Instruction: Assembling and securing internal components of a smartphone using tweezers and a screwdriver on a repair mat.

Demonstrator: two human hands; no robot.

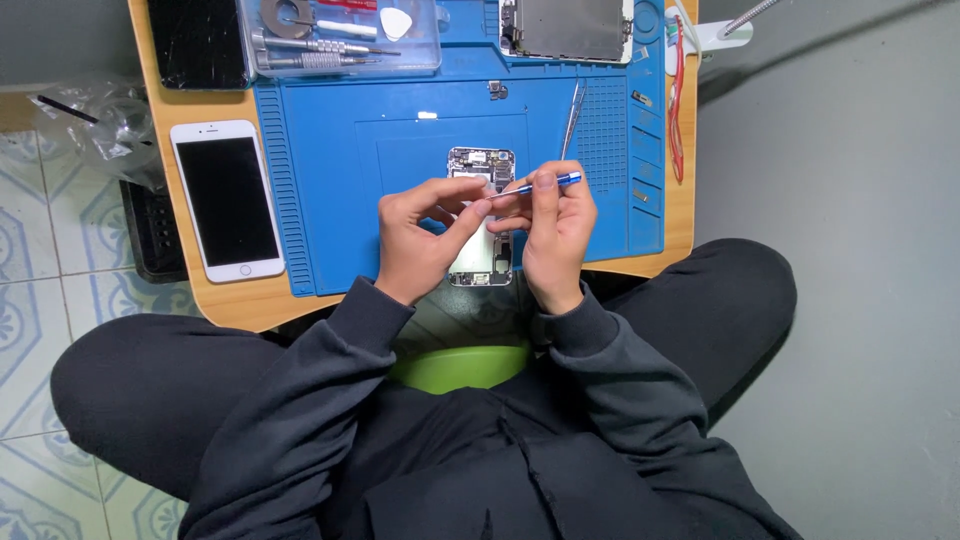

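Fingers of right hand pinch blue screwdriver; left hand fingers pinched at its tip.

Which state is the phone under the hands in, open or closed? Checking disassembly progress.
Open: the phone on the blue mat shows bare internal parts, no screen.

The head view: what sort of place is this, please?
Probably a small phone repair spot at a low table on a tiled floor. A blue repair mat holds an opened phone; the right hand grips a blue screwdriver, and a tool tray lies behind.
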